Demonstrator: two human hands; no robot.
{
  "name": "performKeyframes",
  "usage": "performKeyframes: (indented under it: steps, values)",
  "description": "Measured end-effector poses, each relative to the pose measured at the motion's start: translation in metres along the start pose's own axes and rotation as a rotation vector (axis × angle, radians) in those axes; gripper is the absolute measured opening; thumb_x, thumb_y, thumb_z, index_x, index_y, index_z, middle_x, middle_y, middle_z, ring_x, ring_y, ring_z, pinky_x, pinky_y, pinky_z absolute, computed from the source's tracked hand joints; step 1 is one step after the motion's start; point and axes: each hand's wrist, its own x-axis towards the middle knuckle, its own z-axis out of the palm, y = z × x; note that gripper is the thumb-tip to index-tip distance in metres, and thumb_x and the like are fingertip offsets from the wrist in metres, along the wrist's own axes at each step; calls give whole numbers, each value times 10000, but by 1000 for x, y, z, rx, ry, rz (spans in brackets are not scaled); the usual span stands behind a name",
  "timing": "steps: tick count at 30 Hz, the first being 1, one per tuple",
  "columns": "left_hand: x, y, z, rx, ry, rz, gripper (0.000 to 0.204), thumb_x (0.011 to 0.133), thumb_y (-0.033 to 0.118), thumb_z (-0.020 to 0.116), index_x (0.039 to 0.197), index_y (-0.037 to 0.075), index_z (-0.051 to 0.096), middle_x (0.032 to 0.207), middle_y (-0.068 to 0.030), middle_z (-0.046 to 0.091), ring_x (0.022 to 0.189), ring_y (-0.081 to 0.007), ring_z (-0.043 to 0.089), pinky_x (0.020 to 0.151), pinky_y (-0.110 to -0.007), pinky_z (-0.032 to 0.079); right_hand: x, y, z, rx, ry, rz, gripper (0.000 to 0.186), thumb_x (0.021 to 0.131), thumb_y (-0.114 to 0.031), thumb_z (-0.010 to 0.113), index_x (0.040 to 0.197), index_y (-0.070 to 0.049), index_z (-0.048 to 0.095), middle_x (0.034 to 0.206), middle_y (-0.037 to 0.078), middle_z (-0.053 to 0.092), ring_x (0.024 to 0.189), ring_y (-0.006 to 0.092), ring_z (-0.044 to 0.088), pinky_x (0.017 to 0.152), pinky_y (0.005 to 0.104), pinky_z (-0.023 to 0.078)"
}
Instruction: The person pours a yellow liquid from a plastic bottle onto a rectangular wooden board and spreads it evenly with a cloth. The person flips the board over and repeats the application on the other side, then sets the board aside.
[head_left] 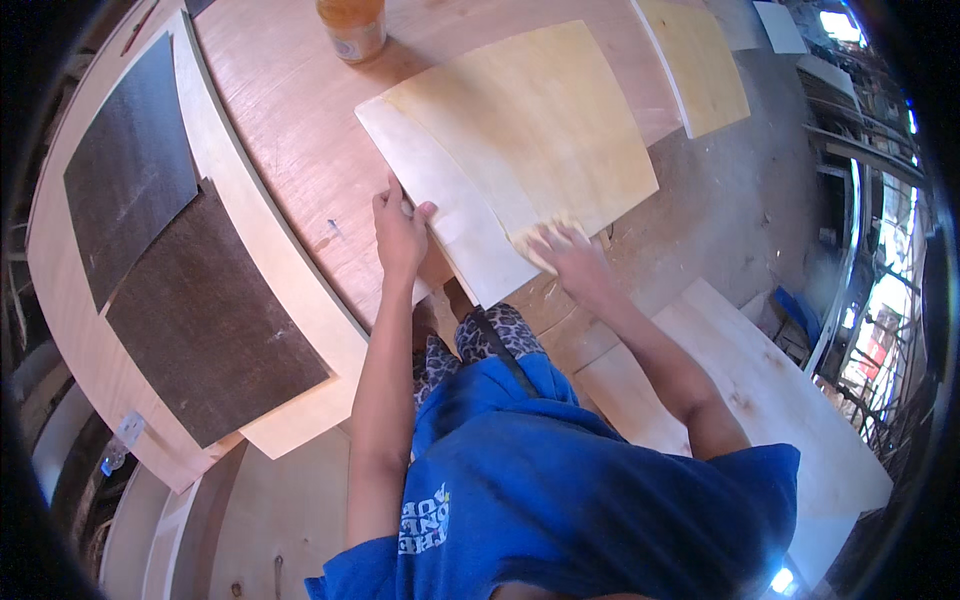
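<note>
Pinching board (pixel 525 140) with left hand (pixel 402 230), clutching apparent rag (pixel 525 245) at its five o'clock with right hand (pixel 577 258); could tip it, overpressing.

Got a pinkish tabletop (pixel 290 130) here; holds a pale panel (pixel 225 170) left, orangey jar (pixel 352 32) far, yellowish board (pixel 530 120) mid, another board (pixel 700 70) far right.

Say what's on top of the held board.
The right hand holds a yellowish wad on the board; the left hand grips the board's edge. The surface beneath the wad is hidden.
</note>
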Motion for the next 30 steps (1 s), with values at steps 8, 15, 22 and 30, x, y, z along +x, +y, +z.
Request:
performKeyframes:
  steps: [8, 15, 22, 30]
  values:
    - [-4, -4, 0, -118, 4, 43, 773, 917, 143, 733, 1571, -8, 351, 1235, -187, 520, 1060, -313, 588, 940, -381, 504, -65, -17, 20, 455, 213, 54, 606, 855, 20, 540, 1417, -199, 606, 1476, 113, 576, 1392, 336, 501, 1094, 513, 439]
    - [-12, 0, -12, -256, -83, 11, 721, 931, 58, 686, 1561, -42, 350, 1230, -181, 492, 977, -241, 582, 871, -338, 526, 105, -70, -58, 271, 482, 21, 656, 833, -14, 553, 1459, -209, 560, 1497, 78, 556, 1393, 313, 490, 1032, 552, 429]
    - [-14, -7, -9, -272, -98, 19, 730, 939, 53, 683, 1578, -11, 336, 1235, -179, 487, 947, -246, 566, 902, -327, 512, 216, -88, -49, -77, 601, -28, 528, 929, -124, 549, 1442, -249, 577, 1495, 39, 566, 1382, 268, 497, 928, 560, 429]
    - [-15, 1, -14, -259, -114, -13, 738, 940, 69, 676, 1586, -3, 325, 1192, -159, 480, 944, -237, 549, 906, -327, 504, 258, -87, -53, -128, 541, -50, 512, 942, -145, 534, 1441, -248, 577, 1496, 40, 561, 1379, 277, 498, 931, 592, 422]
